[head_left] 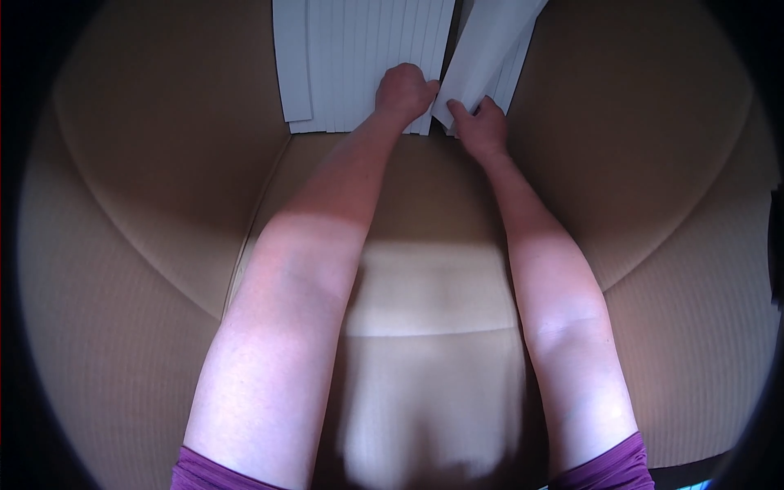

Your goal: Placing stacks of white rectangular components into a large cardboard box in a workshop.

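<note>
Deep inside a large cardboard box, a tightly packed row of thin white cartons [347, 69] stands at the far end. My left hand [403, 94] is closed at the right part of this row, thumb pointing right; whatever its curled fingers grip is hidden beneath them. A separate long white carton [494, 49] leans at a slant over a dark gap at the row's right. My right hand [482, 131] grips its near end, with the thumb on the left and the fingers on the right.
Brown cardboard walls rise on the left [155, 163] and right [637, 147]. A cardboard panel [433, 286] with a crease lies between my forearms. More white pieces [516, 69] show behind the slanted carton, against the right wall.
</note>
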Tool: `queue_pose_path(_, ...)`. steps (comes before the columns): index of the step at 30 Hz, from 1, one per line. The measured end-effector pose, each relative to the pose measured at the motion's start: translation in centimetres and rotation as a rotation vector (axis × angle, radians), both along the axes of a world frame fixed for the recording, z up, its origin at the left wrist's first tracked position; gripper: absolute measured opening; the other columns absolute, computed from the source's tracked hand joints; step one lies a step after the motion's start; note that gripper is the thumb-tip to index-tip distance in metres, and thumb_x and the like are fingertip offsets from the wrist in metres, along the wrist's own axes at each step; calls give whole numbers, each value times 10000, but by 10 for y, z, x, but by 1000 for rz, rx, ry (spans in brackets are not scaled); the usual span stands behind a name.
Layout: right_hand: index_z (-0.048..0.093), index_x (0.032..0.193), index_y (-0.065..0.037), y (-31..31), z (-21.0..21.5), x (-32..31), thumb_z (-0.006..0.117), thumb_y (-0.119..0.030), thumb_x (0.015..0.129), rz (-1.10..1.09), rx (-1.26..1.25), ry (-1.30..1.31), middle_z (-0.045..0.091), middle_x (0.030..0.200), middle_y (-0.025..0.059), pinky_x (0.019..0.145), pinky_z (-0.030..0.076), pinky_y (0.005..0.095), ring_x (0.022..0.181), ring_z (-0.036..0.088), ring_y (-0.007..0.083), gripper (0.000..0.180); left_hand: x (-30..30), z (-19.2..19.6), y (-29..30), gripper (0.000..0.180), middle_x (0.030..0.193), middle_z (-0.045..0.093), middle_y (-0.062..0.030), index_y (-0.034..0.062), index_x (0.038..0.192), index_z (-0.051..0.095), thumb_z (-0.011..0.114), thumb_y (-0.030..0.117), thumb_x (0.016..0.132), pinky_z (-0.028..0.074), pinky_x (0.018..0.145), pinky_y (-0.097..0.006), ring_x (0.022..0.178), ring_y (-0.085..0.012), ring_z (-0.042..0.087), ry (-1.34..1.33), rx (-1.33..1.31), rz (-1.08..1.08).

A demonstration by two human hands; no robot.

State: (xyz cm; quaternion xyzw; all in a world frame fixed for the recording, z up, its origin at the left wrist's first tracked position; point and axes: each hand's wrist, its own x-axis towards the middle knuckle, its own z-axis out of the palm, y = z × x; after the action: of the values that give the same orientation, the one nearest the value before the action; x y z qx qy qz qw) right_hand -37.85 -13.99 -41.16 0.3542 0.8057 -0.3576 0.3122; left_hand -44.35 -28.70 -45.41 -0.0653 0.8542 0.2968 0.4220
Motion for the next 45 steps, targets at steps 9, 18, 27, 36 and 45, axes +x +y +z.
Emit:
queue_pose_path(9,669,1089,31,6,5,-2,752,-260,855,-221,-367,-50,699,965,111,674,571,305,768,671,170,383,3,-7,-5,360,827,714,-205,5,781,740,711,364,792,555,799,-423,821,-363,693,46,25,10)
queue_pose_path(18,656,1021,47,-6,17,-8,742,-422,792,133,103,-45,709,921,223,807,551,400,860,703,319,530,3,-6,-5,361,797,711,-202,-5,793,737,702,354,818,550,805,-414,810,-343,695,54,16,-6)
queue_pose_path(27,620,1015,52,-27,35,-17,665,-416,837,164,257,-94,691,991,292,893,533,477,964,681,429,503,3,-3,-5,385,814,710,-206,-6,769,729,721,377,805,549,806,-417,811,-352,690,23,28,27)
queue_pose_path(36,602,1010,34,-40,27,-15,668,-424,866,145,305,-131,690,976,278,870,538,492,947,682,428,485,3,-4,-7,380,773,702,-205,-10,754,725,712,368,788,551,764,-424,766,-358,682,70,38,10)
queue_pose_path(45,623,1064,16,-38,13,-20,599,-501,941,300,177,-321,694,1062,226,872,537,474,1009,681,374,532,-17,15,-5,364,750,702,-181,-10,787,725,647,341,849,543,770,-415,781,-311,691,-197,87,62)
